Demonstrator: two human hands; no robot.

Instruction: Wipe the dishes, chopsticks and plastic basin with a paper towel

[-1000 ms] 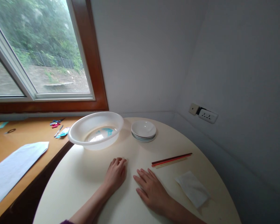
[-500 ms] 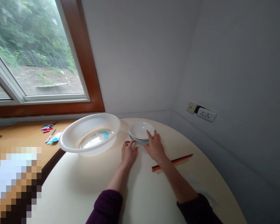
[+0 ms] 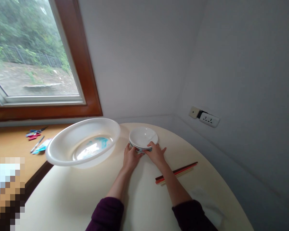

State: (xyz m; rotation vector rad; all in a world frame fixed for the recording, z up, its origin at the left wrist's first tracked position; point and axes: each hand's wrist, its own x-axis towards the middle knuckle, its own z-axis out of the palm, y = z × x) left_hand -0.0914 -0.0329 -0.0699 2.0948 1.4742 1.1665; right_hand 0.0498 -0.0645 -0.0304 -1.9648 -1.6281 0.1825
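Note:
A small stack of white bowls point(image 3: 142, 136) stands on the round table, the lower part showing a bluish band. At the stack's near left side, my left hand point(image 3: 132, 158) is closed around its edge, with the thumb along the front. My right hand point(image 3: 157, 154) grips the near right part, one finger over the top bowl's rim and the thumb low at the front; another finger sticks out to the right. How many bowls are stacked I cannot tell. Under my right forearm lie several chopsticks point(image 3: 188, 166), dark, red and pale, side by side.
Left of the bowls stands a large translucent white basin point(image 3: 62, 156) with blue marks on its bottom. A whitish, see-through sheet or cloth point(image 3: 207, 202) lies at the right. On the wooden desk point(image 3: 4, 141) are a pen point(image 3: 37, 144) and small coloured items. The wall carries a socket point(image 3: 209, 119).
My right hand has moved down from the bowl's right side to its near rim, and my left hand has closed in on the stack. The view has shifted slightly to the right.

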